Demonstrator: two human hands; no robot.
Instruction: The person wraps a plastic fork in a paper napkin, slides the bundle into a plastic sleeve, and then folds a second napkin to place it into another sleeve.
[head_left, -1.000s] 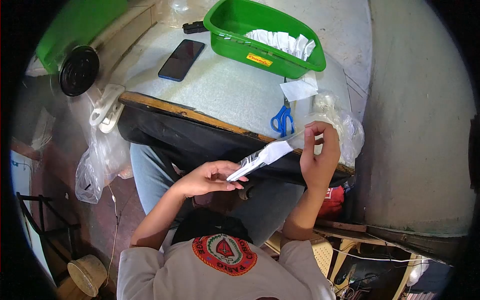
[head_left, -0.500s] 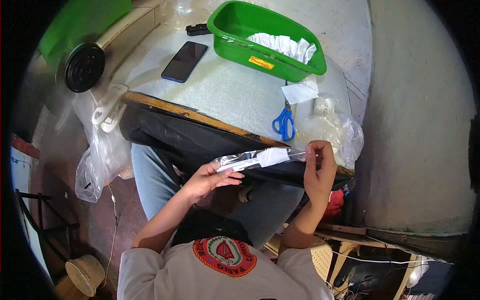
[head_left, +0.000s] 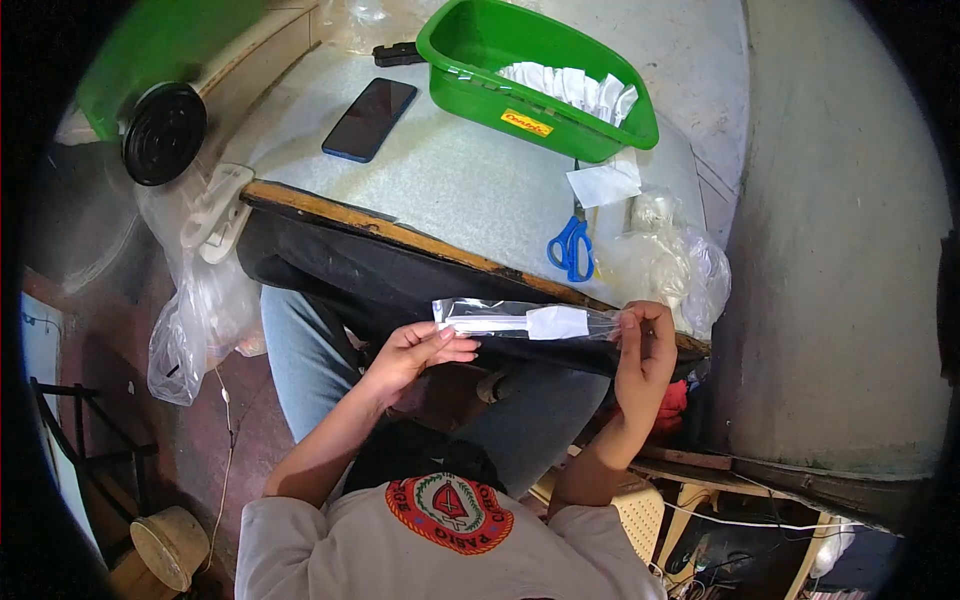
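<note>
Between my two hands, a clear plastic sleeve point(head_left: 490, 309) is stretched out above my lap, near the table's front edge. Inside it lie thin white sticks and a folded white paper piece point(head_left: 558, 322). My left hand point(head_left: 415, 355) is closed on the sleeve's left end, pinched between thumb and fingers. On the other side, my right hand point(head_left: 645, 345) pinches the right end. Blue-handled scissors point(head_left: 571, 250) lie on the table above the sleeve, their blades partly under a white paper slip point(head_left: 605, 183).
A green basin point(head_left: 470, 100) holding several white wrapped pieces stands at the back of the table point(head_left: 460, 190). A phone point(head_left: 370, 120) and a black object point(head_left: 398, 54) lie left of it. Plastic bags point(head_left: 675, 260) are at the right. A white clamp point(head_left: 217, 215) grips the left edge.
The sleeve has turned flatter toward me and now lies more level, its contents showing more clearly. My left hand's fingers have shifted slightly, and my right hand has moved slightly down.
</note>
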